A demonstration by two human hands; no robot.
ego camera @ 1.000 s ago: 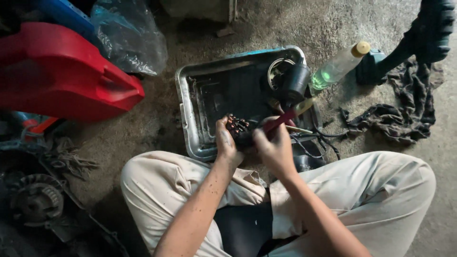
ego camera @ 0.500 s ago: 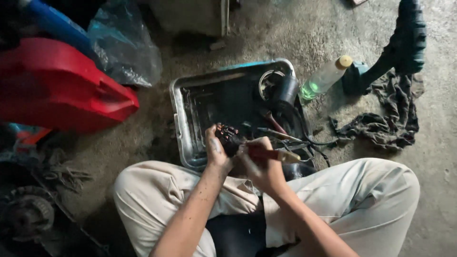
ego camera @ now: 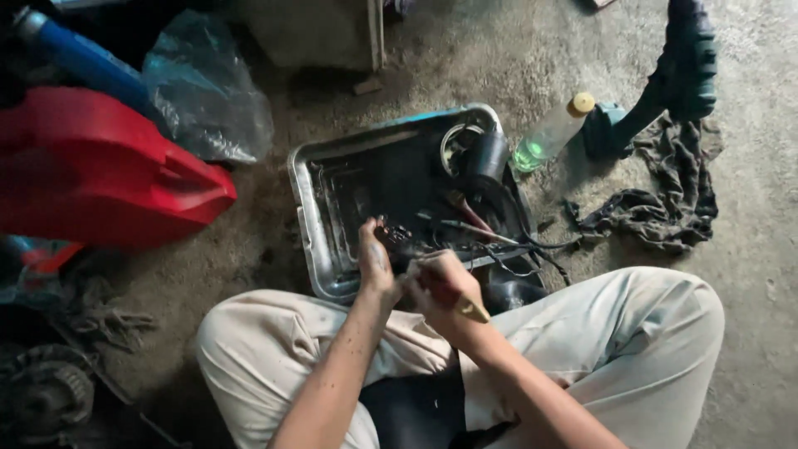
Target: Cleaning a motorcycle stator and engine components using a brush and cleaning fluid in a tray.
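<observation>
Over metal tray (ego camera: pixel 309 199): left hand (ego camera: pixel 376 264) grips small dark connector part (ego camera: pixel 396 235); right hand (ego camera: pixel 439 287) closed round red-handled screwdriver (ego camera: pixel 462 303). Risk: tip slipping off part, jabbing left fingers.

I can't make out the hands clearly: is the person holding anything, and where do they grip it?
The left hand grips a small dark part by its near end. The right hand is wrapped around a red-handled tool, at its handle.
</observation>
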